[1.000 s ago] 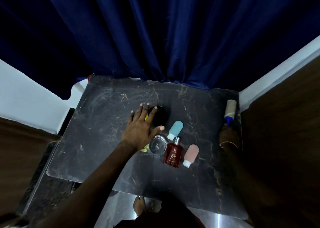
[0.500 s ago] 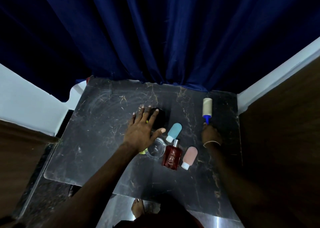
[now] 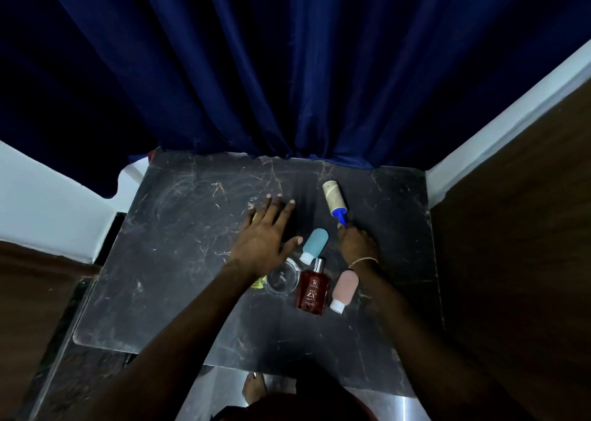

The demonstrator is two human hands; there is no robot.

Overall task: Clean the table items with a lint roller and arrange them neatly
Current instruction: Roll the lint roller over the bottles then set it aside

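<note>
My right hand [image 3: 357,244] grips the blue handle of the lint roller [image 3: 332,198], whose beige roll lies on the dark marble table [image 3: 179,260] near its middle back. My left hand [image 3: 267,233] rests flat with fingers spread, over a dark round item that I can hardly make out. A yellow thing [image 3: 258,283] peeks out under its wrist. Near it lie a teal squeeze bottle [image 3: 315,244], a clear glass dish [image 3: 283,278], a red perfume bottle [image 3: 314,289] and a pink squeeze bottle [image 3: 344,289].
A dark blue curtain [image 3: 287,68] hangs along the table's far edge. White ledges and brown panels flank the table left and right. My bare foot [image 3: 254,388] shows on the shiny floor below the near edge.
My right hand has carried the lint roller leftward from the table's right edge toward the middle, close to the teal bottle. My left hand has stayed flat in place.
</note>
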